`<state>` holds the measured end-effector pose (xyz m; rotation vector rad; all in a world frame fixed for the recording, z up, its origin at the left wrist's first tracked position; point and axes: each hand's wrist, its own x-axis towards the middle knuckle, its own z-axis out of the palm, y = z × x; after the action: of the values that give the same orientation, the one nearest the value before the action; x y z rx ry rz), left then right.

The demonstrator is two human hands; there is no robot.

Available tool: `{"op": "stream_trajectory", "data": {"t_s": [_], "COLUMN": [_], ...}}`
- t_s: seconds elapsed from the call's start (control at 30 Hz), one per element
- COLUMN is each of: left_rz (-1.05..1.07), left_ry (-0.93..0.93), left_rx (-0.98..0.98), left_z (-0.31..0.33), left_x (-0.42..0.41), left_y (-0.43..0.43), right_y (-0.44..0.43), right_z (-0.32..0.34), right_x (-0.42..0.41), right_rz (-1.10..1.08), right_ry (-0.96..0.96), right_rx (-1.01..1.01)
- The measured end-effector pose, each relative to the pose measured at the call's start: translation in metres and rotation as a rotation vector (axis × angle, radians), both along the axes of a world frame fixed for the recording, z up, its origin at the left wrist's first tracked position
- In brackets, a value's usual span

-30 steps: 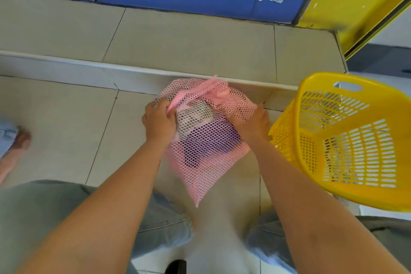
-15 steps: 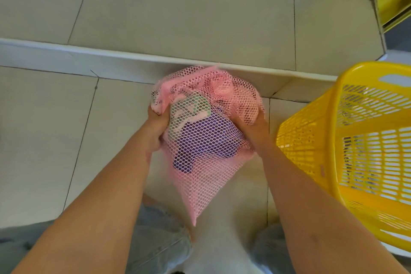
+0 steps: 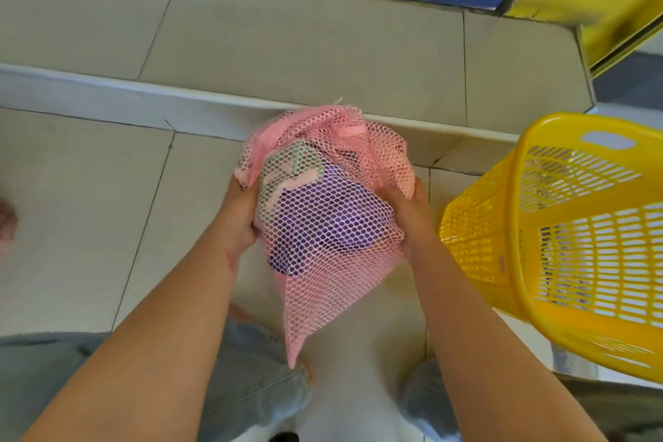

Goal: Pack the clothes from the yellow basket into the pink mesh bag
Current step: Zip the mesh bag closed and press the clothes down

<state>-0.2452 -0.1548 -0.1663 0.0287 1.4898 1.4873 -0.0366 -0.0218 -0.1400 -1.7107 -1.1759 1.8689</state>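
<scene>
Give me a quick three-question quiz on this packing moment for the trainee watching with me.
1. True or false: both the left hand and the right hand grip the pink mesh bag.
2. Which colour shows most through the mesh: a) purple b) red c) black?
3. On which side of the person is the yellow basket?

Key: 1 true; 2 a; 3 right.

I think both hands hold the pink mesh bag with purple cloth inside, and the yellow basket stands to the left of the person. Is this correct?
Not quite. The head view shows the yellow basket on the person's right, not the left. The rest holds: the left hand and the right hand grip the pink mesh bag from its sides, with purple cloth visible through the mesh.
</scene>
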Motion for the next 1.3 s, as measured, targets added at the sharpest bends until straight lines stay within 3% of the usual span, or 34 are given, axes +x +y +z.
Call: {"op": "stream_trajectory", "data": {"t_s": [0.2,0.43,0.6,0.77,0.83,0.9,1.0,1.07,1.13,1.2,1.3], "left_rz": [0.011,0.059,0.008,0.034,0.136,0.156,-0.13,-0.418,-0.636,-0.685,-0.68], "left_ry": [0.073,0.066,0.038,0.124,0.295,0.623,1.258,1.541,1.596,1.542,1.521], "left_rx": [0.159,0.178,0.085,0.02,-0.059,-0.136,-0.15,-0.224,-0.343,-0.419,-0.495], "left_z": [0.071,0.123,0.136,0.128,0.123,0.124,0.12,0.113,0.106,0.099,0.083], "left_x": [-0.004,-0.036,-0.086,-0.147,-0.162,-0.156,-0.125,-0.109,-0.1,-0.101,-0.115], "left_y": [0.01,0.075,0.164,0.253,0.269,0.268,0.249,0.24,0.24,0.243,0.247], "right_y": [0.006,0.051,0.119,0.188,0.202,0.21,0.217,0.217,0.211,0.206,0.207], "right_z": [0.075,0.136,0.141,0.117,0.102,0.084,0.072,0.072,0.074,0.074,0.067], "right_x": [-0.004,-0.03,-0.065,-0.117,-0.137,-0.149,-0.152,-0.146,-0.137,-0.128,-0.124], "right_rz": [-0.07,-0.211,-0.318,-0.419,-0.3,-0.08,0.13,0.25,0.345,0.347,0.462], "right_ry": [0.101,0.165,0.174,0.156,0.019,-0.148,-0.303,-0.463,-0.742,-0.927,-0.904], "right_rx": [0.177,0.322,0.39,0.429,0.439,0.464,0.516,0.595,0.759,0.959,1.143]}}
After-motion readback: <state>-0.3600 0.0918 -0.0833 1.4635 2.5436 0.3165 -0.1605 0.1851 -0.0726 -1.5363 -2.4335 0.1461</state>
